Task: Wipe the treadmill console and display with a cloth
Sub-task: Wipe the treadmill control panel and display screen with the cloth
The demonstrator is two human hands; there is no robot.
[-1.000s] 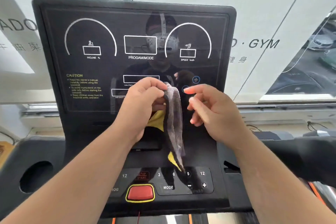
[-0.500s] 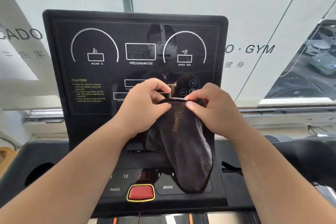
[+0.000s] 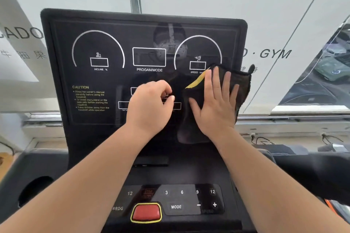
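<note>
Here the right hand, spread, presses the cloth on the display; left hand loosely curled, empty.

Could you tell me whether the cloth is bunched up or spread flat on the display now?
Spread flat: the right hand presses the cloth open-palmed against the display, one yellow corner turned over.

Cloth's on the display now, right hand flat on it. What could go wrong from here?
1. The cloth is pressed at the right edge of the display, a corner hanging past it; it may slip off sideways.
2. Only the right hand holds it, flat and ungripped; the loose lower fold could slide down.
3. The left hand hovers, curled, near the panel; touching it may leave smudges.
</note>
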